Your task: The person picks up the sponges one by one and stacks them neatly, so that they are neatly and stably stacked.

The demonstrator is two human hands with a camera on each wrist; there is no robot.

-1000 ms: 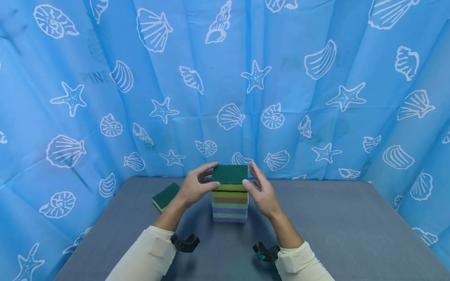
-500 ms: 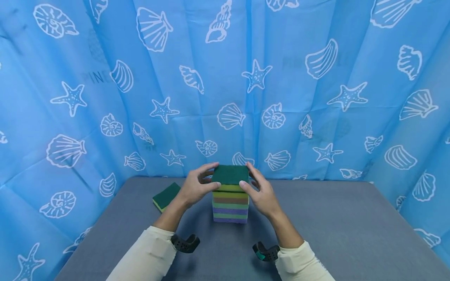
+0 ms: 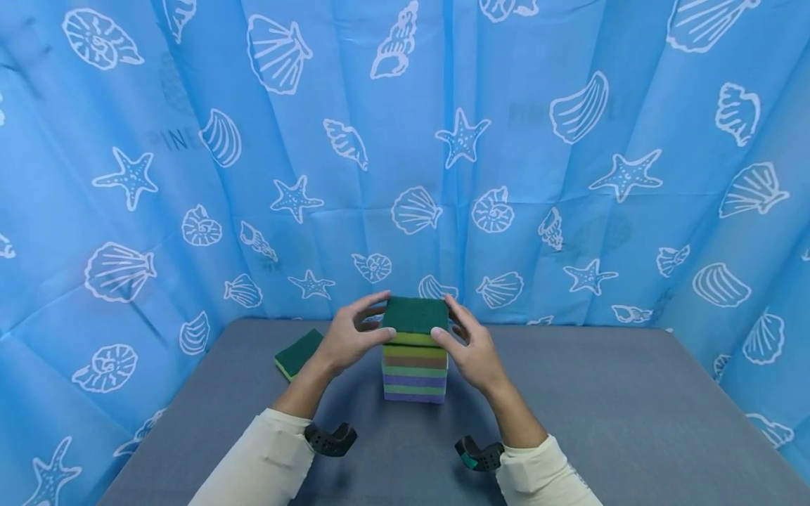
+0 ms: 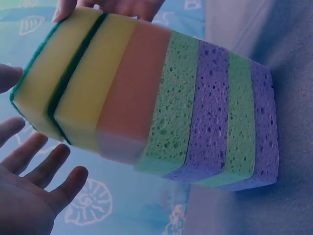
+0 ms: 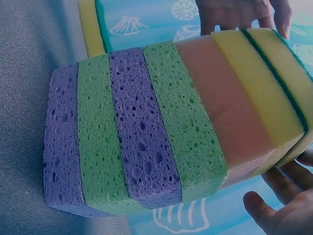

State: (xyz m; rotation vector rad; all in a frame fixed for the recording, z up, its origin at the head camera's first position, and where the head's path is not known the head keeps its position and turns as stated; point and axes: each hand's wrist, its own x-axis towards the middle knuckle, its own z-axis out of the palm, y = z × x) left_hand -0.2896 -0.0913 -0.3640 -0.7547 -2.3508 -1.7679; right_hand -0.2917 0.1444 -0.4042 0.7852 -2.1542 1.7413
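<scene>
A sponge stack (image 3: 414,369) stands upright between the two hands. Its top sponge (image 3: 415,314) has a dark green scouring face over yellow foam, with another green-and-yellow sponge (image 4: 90,83) beneath it. Lower come a brownish-pink sponge (image 4: 132,81) and several porous green and purple ones. My left hand (image 3: 344,337) is at the upper left side, thumb near the front edge; in the left wrist view its fingers (image 4: 32,171) are spread and apart from the foam. On the right, my right hand (image 3: 477,351) touches the top sponge's edge with thumb and forefinger, other fingers loosely bent.
A separate green-and-yellow sponge (image 3: 300,353) lies on the grey table (image 3: 601,407), left of the stack and behind the left forearm. A blue curtain (image 3: 405,154) with shell prints hangs along the table's back and sides.
The right hand has moved slightly left, bringing its thumb and forefinger onto the top sponge. The left hand has drawn slightly left. The stack stays in place.
</scene>
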